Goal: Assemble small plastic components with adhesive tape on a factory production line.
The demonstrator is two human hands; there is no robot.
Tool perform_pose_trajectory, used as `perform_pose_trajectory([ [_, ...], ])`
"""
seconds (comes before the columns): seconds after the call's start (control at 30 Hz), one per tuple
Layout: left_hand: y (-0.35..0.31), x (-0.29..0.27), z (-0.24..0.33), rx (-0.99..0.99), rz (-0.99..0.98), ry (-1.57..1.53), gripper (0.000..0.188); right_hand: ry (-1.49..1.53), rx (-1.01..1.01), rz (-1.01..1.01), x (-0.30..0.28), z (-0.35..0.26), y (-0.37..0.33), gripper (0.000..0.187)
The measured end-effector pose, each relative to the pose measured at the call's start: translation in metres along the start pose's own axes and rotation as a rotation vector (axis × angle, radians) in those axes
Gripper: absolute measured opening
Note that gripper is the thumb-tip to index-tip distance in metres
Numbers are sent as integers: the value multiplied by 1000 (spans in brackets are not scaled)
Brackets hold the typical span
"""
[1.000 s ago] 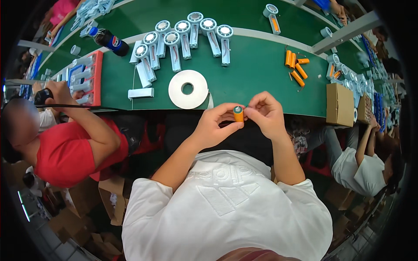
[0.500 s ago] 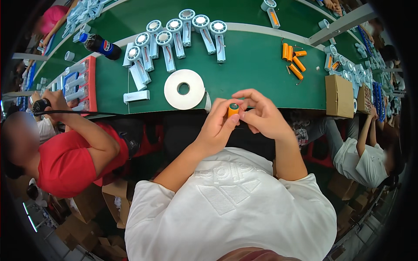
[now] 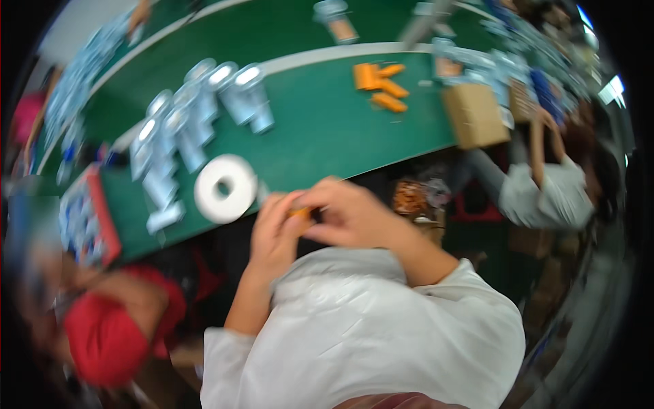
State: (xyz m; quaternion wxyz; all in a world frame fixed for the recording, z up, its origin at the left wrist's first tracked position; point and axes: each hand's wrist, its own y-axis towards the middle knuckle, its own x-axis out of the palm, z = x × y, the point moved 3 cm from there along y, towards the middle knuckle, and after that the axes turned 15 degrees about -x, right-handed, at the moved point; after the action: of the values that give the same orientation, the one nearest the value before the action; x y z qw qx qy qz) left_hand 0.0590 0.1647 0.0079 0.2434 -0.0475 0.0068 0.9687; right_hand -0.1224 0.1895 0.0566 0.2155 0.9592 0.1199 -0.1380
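Observation:
An orange cylindrical battery, partly covered by fingers, is held between my hands just off the table's near edge. My left hand is closed round its left side. From the right, my right hand has its fingers bent over the battery and its thumb against it; blur softens the exact contact. Close to my left hand lies a white tape roll, flat on the green table. Its loose end reaches toward my fingers.
Several light-blue handheld fan bodies stand at the left. Several orange batteries lie farther back. A cardboard box sits at the right table edge, a red-edged tray at the left. A person in red sits beside me.
The view has swung and blurred, so table things appear shifted left and tilted. My hands remain together on the battery, the right one now covering more of it.

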Motion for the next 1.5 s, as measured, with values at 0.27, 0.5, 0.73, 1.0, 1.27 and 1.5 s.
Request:
perform_pose_trajectory([
  [0.27,0,-23,-27,-219,-49,-262,42,-12,3,152,28,24,-19,48],
  [0.5,-10,-122,-63,-206,207,1195,61,480,128,380,8,76,-28,50],
  [0.73,-4,-136,-37,-168,72,1100,51,598,161,362,8,88,-4,54],
  [1.0,5,-96,-11,156,158,831,57,892,186,324,29,113,23,63],
  [1.27,-2,-93,6,207,287,860,53,1150,279,141,21,100,13,63],
  [1.5,-2,-85,-2,122,419,839,55,1102,274,165,25,77,15,63],
])
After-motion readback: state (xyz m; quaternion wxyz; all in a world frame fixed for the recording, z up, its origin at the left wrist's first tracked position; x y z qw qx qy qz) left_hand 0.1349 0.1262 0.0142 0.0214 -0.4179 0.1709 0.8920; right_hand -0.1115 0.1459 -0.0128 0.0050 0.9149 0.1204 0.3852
